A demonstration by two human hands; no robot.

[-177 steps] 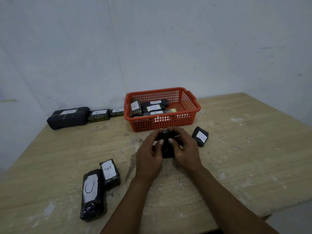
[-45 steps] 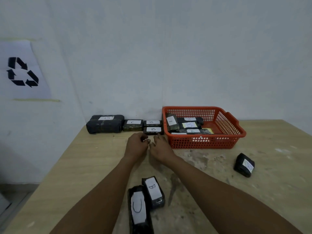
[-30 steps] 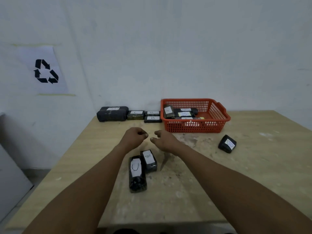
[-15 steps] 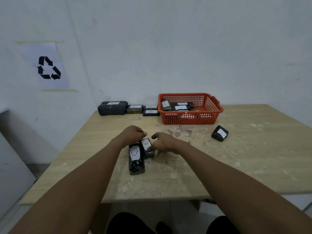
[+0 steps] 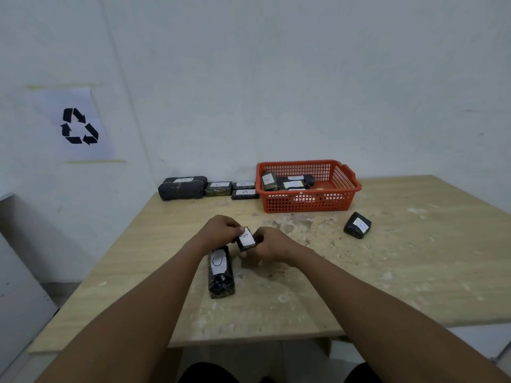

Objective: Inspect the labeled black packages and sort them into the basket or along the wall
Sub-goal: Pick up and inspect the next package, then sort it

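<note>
Head view: both hands (image 5: 243,239) have lifted the B package (image 5: 246,238).

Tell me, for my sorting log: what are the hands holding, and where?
Both hands, left hand and right hand, pinch the small black package labeled B by its opposite ends.
</note>
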